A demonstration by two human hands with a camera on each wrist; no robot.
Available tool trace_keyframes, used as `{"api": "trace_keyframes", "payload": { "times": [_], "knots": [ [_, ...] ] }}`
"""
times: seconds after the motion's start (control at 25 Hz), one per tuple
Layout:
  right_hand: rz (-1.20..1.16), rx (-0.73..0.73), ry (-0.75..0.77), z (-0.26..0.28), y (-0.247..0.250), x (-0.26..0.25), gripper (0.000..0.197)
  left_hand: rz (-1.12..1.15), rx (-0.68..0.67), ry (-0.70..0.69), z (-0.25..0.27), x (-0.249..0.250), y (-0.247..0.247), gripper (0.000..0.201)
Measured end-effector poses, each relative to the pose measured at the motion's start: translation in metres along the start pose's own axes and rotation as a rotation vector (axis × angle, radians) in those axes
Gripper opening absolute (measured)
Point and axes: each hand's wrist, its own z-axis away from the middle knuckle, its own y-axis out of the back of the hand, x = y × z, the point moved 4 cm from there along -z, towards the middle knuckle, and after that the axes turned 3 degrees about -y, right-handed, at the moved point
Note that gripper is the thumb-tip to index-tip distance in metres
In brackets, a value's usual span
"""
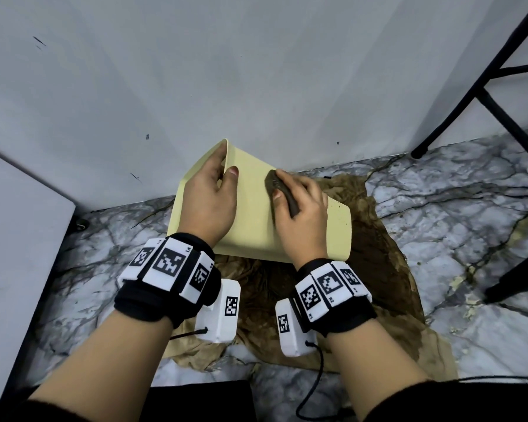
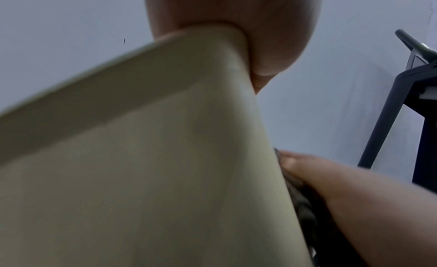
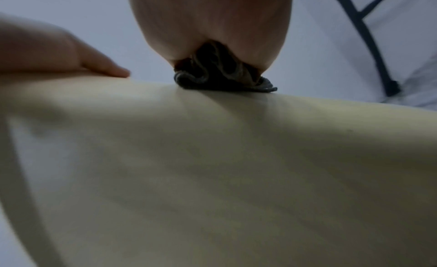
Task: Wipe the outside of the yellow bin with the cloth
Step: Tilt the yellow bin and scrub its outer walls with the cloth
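The pale yellow bin [image 1: 250, 226] lies tipped on its side on the floor, open end toward the wall at upper left. My left hand [image 1: 224, 169] grips its rim, thumb on the outer wall and fingers curled inside; the left wrist view shows the thumb [image 2: 272, 46] pressed on the bin [image 2: 141, 177]. My right hand [image 1: 302, 202] holds a bunched dark grey cloth [image 1: 279, 190] and presses it on the bin's upper outer wall. In the right wrist view the cloth [image 3: 220, 78] sits crumpled under the palm against the bin [image 3: 236, 158].
A brown stained sheet [image 1: 378, 269] is spread under the bin on the marble floor [image 1: 454, 193]. The grey wall [image 1: 256, 71] stands just behind. Black metal legs [image 1: 470, 86] rise at the right, and a white panel [image 1: 19, 223] stands at the left.
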Motion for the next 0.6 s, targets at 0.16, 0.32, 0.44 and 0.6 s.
{"api": "trace_keyframes", "payload": {
  "times": [0.16, 0.32, 0.44, 0.6],
  "knots": [
    [0.036, 0.046, -0.179, -0.004, 0.021, 0.043, 0.033, -0.008, 0.012, 0.011, -0.001, -0.005, 0.006, 0.043],
    [0.078, 0.118, -0.385, -0.005, 0.045, 0.085, 0.033, 0.035, 0.014, 0.021, -0.002, -0.005, 0.006, 0.042],
    [0.056, 0.133, -0.458, -0.007, 0.052, 0.094, 0.033, 0.052, 0.009, 0.025, -0.002, -0.004, 0.005, 0.042],
    [0.069, 0.119, -0.455, -0.007, 0.041, 0.072, 0.034, 0.061, 0.024, 0.032, -0.004, -0.006, 0.006, 0.043]
  ]
}}
